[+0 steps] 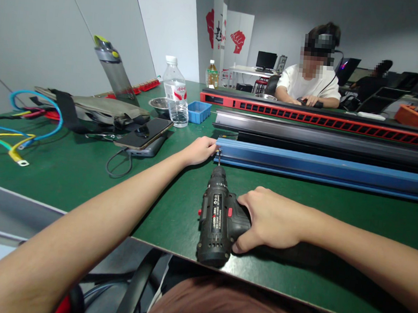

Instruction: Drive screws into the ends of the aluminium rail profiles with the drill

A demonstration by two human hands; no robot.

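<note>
My right hand [274, 219] is wrapped round the grip of a black cordless drill [214, 219], which lies on its side just above the table. The drill's bit [219, 158] points away from me and meets the near left end of a long blue metal profile [324, 168]. At that same end, my left hand [201, 151] is closed with its fingertips against the profile. A small brassy piece shows beside those fingertips, too small to make out. Part of the left fingers is hidden behind the profile's end.
Behind the blue profile lie a grey metal profile [286, 131] and a long red-and-black slotted bar [306, 115]. To the left are a phone [145, 132], a water bottle [177, 96], a blue bin [199, 112], a grey pouch [100, 107] and cables [33, 138]. Across sits a person [307, 82].
</note>
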